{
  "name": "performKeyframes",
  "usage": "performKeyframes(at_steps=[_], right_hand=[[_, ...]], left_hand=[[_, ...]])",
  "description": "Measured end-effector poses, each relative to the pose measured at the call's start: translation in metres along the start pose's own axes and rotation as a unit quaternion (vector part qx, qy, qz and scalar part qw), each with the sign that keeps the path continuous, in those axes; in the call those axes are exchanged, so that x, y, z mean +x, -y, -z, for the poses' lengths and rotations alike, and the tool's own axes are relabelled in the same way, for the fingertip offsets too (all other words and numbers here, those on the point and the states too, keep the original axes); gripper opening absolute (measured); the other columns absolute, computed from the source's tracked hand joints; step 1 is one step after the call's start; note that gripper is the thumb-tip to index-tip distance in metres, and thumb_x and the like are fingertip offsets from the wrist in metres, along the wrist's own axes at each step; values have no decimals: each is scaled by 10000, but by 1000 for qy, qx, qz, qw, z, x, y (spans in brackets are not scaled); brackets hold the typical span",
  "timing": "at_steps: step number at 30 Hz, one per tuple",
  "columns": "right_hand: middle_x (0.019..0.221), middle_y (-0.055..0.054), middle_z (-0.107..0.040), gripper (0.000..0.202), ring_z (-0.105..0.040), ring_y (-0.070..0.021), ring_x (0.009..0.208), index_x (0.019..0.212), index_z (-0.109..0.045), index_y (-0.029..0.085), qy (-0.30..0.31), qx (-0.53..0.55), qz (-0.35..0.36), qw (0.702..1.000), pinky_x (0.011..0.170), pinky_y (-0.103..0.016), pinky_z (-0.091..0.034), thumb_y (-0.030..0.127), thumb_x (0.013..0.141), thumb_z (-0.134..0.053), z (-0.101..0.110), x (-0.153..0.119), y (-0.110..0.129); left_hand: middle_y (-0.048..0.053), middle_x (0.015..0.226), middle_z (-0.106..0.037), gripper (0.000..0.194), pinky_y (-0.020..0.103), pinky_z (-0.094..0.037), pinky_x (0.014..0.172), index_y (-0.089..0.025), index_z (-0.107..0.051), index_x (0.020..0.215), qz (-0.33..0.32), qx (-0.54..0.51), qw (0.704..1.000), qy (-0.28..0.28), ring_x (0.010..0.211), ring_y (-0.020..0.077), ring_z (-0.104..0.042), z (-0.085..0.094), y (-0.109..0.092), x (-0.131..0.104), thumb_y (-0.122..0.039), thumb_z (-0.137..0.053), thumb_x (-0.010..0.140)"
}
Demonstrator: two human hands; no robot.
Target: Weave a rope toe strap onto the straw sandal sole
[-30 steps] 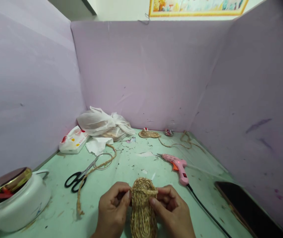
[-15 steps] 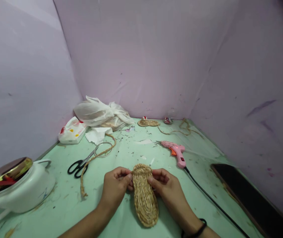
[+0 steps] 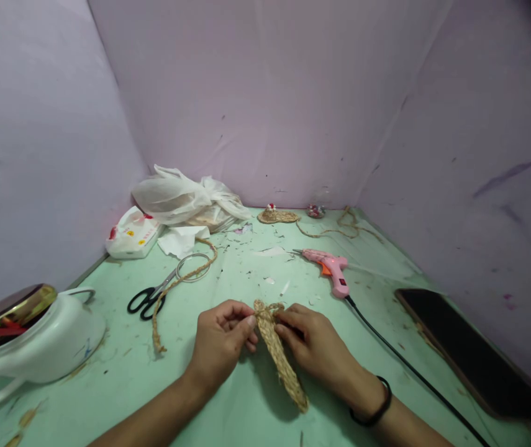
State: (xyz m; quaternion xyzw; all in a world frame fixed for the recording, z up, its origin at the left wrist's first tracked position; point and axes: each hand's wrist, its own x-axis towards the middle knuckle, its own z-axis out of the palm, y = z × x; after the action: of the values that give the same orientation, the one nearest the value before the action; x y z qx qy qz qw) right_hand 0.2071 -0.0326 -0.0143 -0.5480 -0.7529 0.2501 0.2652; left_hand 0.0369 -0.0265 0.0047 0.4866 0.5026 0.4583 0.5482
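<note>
A small straw slipper [image 3: 284, 366] is turned nearly edge-on in front of me, its long coiled-rope sole slanting down to the right. At its upper end a short strip of braided straw rope [image 3: 274, 307] stands out from the sole. My left hand [image 3: 225, 338] pinches the left side of that end between thumb and fingers. On the opposite side, my right hand [image 3: 309, 338] grips the strip with thumb and forefinger; its other fingers are curled and partly hidden. A black band [image 3: 379, 406] circles my right wrist.
A pink glue gun [image 3: 328, 267] lies to the right, its cord near a dark phone-like slab [image 3: 461, 347]. Scissors [image 3: 151, 298] and a straw rope [image 3: 186, 279] lie left, beside a white pot [image 3: 51, 347]. Behind are a plastic bag [image 3: 190, 198] and another straw slipper [image 3: 281, 216].
Both hands have rotated the slipper from showing its broad woven face to nearly edge-on, bringing the strip at its upper end into view. The camera view has tilted slightly downward.
</note>
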Motion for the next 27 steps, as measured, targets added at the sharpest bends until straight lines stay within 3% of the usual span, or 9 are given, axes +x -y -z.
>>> performKeyframes(at_steps=[3,9,14,17,20,24,27], right_hand=[[669,-26,-576,214,-544,-141,630,633,-644,178,-6,2,9,1000,592,-246,-395,108,763,-488,-1,1,0],[614,-15,-638,105,-570,-169,613,560,-638,197,-62,67,-107,990,593,-273,-410,174,662,-622,-1,7,-1],[661,-12,-700,138,-600,-181,607,640,-705,227,-31,119,-106,987,583,-278,-417,144,637,-595,7,6,-8],[647,-14,-703,138,-583,-179,576,653,-717,225,-47,92,-126,987,562,-281,-397,182,656,-586,17,5,-10],[576,-6,-661,136,-518,-150,512,627,-694,208,-47,87,-149,984,502,-261,-352,267,688,-588,26,0,0],[471,21,-533,280,-412,-108,444,545,-622,192,-9,179,-148,973,434,-231,-291,409,715,-570,36,-8,28],[455,18,-519,284,-414,-109,439,489,-595,193,-58,171,-139,974,432,-231,-294,410,673,-602,53,-6,30]], left_hand=[[-8,460,-583,164,202,-463,422,-116,-589,659,-8,11,1000,17,416,98,-533,-2,-2,-3,-253,-659,603],[0,558,-619,245,199,-460,415,-105,-624,810,-5,4,1000,25,424,89,-526,-3,0,5,-260,-653,622],[-9,502,-599,144,189,-451,440,-113,-652,741,-36,63,997,27,438,90,-518,3,-2,11,-223,-622,655],[-16,472,-573,119,194,-444,440,-118,-654,715,-42,83,995,45,432,93,-506,4,-5,13,-216,-608,667],[-13,487,-571,130,198,-439,440,-116,-661,733,-44,94,993,55,439,96,-503,3,-7,14,-214,-602,672],[7,584,-593,152,215,-446,457,-117,-675,755,-66,104,990,68,466,101,-515,2,-9,16,-219,-593,678],[14,625,-595,160,216,-437,459,-125,-691,746,-69,114,987,86,470,98,-512,3,-10,20,-224,-584,682]])
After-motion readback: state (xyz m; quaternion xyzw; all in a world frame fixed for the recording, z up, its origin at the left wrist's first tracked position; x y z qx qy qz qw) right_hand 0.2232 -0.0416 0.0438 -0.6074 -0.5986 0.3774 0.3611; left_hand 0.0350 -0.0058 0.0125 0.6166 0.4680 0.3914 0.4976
